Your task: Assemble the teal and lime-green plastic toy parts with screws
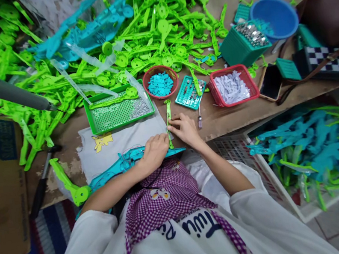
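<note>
A slim bright green plastic part [168,109] stands lengthwise between my hands at the bench edge. With fingers bent, my right hand [187,130] pinches it from the right near its middle. My left hand [159,149] is closed against its left side, lower down; those fingertips are partly hidden. Beneath my left hand and forearm lies a long blue plastic part [108,172] with thin dark wires. At its left end rests a larger green arm-shaped part [78,194]. A grey cloth [89,142] with a yellow cartoon figure lies to the left.
Beyond my hands stand a green tray [106,119] of small metal pieces, a red basket [149,88] of blue pieces, a teal tray [188,98] and a red basket [233,101] of white pieces. A screwdriver [200,121] lies right; a hammer [45,171] left. Green parts [159,29] heap behind.
</note>
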Demonstrator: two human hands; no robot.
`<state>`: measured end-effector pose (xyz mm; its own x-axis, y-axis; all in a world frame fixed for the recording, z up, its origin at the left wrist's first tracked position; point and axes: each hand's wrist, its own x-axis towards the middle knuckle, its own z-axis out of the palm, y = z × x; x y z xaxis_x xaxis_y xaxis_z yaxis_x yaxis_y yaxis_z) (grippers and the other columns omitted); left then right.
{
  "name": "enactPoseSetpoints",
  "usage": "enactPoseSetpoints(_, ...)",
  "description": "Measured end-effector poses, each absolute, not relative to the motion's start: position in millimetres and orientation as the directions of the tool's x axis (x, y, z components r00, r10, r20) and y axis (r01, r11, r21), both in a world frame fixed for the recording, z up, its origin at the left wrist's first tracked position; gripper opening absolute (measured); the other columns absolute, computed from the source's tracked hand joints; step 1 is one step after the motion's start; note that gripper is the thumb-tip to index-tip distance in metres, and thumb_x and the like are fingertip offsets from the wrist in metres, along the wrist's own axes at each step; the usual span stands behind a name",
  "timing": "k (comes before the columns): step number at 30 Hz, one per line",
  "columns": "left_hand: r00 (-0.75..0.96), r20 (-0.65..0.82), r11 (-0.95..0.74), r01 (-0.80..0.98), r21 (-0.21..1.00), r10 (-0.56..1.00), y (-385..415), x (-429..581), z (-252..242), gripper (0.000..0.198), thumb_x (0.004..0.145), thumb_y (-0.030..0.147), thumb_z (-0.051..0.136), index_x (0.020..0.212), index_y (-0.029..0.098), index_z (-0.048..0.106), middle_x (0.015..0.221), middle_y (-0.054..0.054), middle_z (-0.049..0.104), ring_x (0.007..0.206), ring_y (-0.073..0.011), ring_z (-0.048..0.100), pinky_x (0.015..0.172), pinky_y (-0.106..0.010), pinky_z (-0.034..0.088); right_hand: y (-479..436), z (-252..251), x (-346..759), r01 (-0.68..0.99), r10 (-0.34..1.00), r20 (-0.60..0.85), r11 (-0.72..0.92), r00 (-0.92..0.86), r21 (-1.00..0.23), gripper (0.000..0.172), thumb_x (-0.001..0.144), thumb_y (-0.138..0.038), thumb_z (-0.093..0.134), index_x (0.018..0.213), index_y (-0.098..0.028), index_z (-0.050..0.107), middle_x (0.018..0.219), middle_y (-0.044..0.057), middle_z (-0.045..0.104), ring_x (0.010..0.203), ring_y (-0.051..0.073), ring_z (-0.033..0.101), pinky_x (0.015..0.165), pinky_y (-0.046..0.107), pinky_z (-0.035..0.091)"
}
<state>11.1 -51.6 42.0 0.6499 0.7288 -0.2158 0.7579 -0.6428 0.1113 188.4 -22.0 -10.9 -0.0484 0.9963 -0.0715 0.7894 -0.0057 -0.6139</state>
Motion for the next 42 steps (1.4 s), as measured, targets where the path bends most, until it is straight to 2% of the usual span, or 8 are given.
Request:
enactPoseSetpoints(5,0.651,-0.225,-0.647,0.755,0.102,0.725,-60,4,51,0.041,0.098,0.003,0.035,0.135,0.007,0.051,0.110,-0.014,0.064,0.104,-0.0247,0.063,0.090,-0.036,0.047,-24,-14,183,0.778,0.996,-0.087,-0.080,0.033,-0.623,0.035,0.094,-0.049,0.058,0.112,-0.027,0.078,0.121,0.010,0.068,0.115,0.033,0.057,0.096,0.052,0.042)
enactPoseSetpoints(12,0.656,-0.240,-0.612,0.754,0.239,0.715,-60,11,46,0.038,0.097,0.006,0.038,0.130,0.012,0.055,0.110,-0.014,0.064,0.107,-0.0250,0.062,0.091,-0.037,0.049,-27,-22,182,0.749,0.996,-0.072,-0.087,0.052,-0.656,0.038,0.093,-0.050,0.056,0.114,-0.026,0.077,0.123,0.010,0.067,0.118,0.033,0.055,0.100,0.053,0.039)
enactPoseSetpoints(23,0.651,-0.252,-0.596,0.758,0.263,0.716,-67,-26,36,0.049,0.095,0.003,0.037,0.142,0.015,0.047,0.111,-0.013,0.061,0.108,-0.0247,0.059,0.089,-0.036,0.052,-25,-17,181,0.725,0.994,-0.098,-0.109,0.057,-0.680,0.031,0.091,-0.049,0.058,0.107,-0.025,0.070,0.123,0.010,0.067,0.118,0.033,0.055,0.100,0.052,0.035)
enactPoseSetpoints(26,0.645,-0.251,-0.569,0.759,0.316,0.722,-69,-26,34,0.047,0.095,0.003,0.035,0.138,0.013,0.052,0.113,-0.014,0.061,0.109,-0.0249,0.058,0.090,-0.036,0.052,-25,-16,180,0.716,0.992,-0.105,-0.118,0.063,-0.688,0.031,0.091,-0.049,0.057,0.105,-0.024,0.069,0.121,0.010,0.067,0.117,0.033,0.055,0.101,0.052,0.033)
enactPoseSetpoints(31,0.604,-0.166,-0.476,0.743,0.470,0.780,-64,-18,36,0.041,0.099,0.007,0.032,0.131,0.016,0.057,0.106,-0.010,0.061,0.103,-0.0215,0.060,0.092,-0.035,0.052,-25,-13,180,0.721,0.989,-0.136,-0.135,0.057,-0.680,0.031,0.091,-0.048,0.058,0.107,-0.024,0.068,0.123,0.010,0.066,0.120,0.034,0.054,0.101,0.051,0.032)
enactPoseSetpoints(33,0.627,-0.187,-0.496,0.736,0.460,0.756,-63,-14,38,0.040,0.099,0.006,0.033,0.127,0.016,0.058,0.107,-0.010,0.061,0.103,-0.0212,0.060,0.091,-0.034,0.052,-25,-12,180,0.729,0.989,-0.139,-0.135,0.055,-0.671,0.031,0.091,-0.048,0.056,0.107,-0.023,0.068,0.124,0.011,0.066,0.120,0.034,0.054,0.101,0.051,0.033)
enactPoseSetpoints(38,0.677,-0.309,-0.611,0.736,0.292,0.668,-59,-4,48,0.035,0.096,0.002,0.035,0.118,0.012,0.060,0.114,-0.014,0.060,0.108,-0.0249,0.059,0.086,-0.035,0.053,-26,-12,177,0.738,0.989,-0.129,-0.143,0.076,-0.660,0.030,0.091,-0.046,0.055,0.107,-0.023,0.066,0.123,0.010,0.066,0.119,0.034,0.055,0.102,0.052,0.033)
enactPoseSetpoints(42,0.686,-0.327,-0.603,0.728,0.327,0.650,-54,-11,49,0.038,0.093,0.001,0.040,0.122,0.017,0.059,0.111,-0.012,0.059,0.103,-0.0236,0.059,0.080,-0.033,0.052,-28,-13,174,0.740,0.988,-0.117,-0.156,0.105,-0.655,0.030,0.090,-0.042,0.056,0.113,-0.024,0.064,0.123,0.008,0.066,0.120,0.032,0.055,0.104,0.051,0.033)
